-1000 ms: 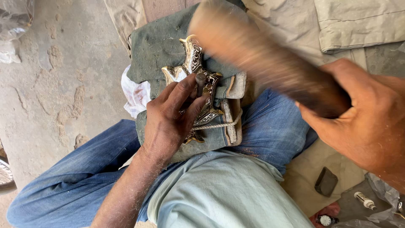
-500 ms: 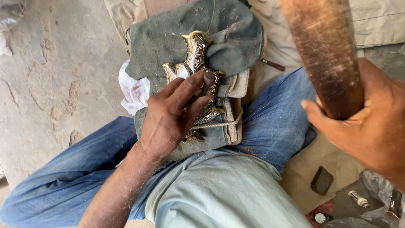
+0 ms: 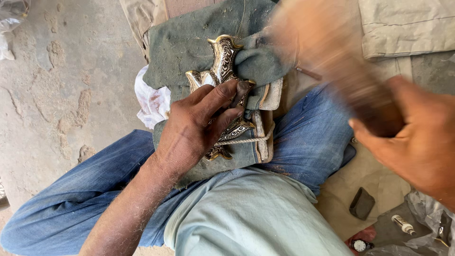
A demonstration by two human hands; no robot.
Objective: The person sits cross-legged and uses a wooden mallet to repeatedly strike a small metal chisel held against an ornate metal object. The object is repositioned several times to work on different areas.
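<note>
My left hand [image 3: 196, 125] presses down on an ornate brass-and-silver metal piece [image 3: 222, 61] that lies on a grey-green cloth pad [image 3: 185, 42] over my lap; a thin rod sits under its fingertips. A string [image 3: 246, 140] runs across the lower part of the piece. My right hand [image 3: 417, 142] grips the end of a thick brown wooden mallet [image 3: 332, 61], which is motion-blurred and angled over the upper right of the metal piece. The pad rests on my blue jeans [image 3: 308, 137].
A white rag [image 3: 151, 99] pokes out left of the pad. Bare concrete floor [image 3: 57, 95] lies to the left. A dark small block [image 3: 362, 203], a small white tube [image 3: 403, 224] and a wristwatch [image 3: 360, 245] lie at lower right on beige fabric [image 3: 407, 28].
The mallet was raised upright half a second ago and has now swung down and left toward the metal piece. My left hand has stayed on the piece.
</note>
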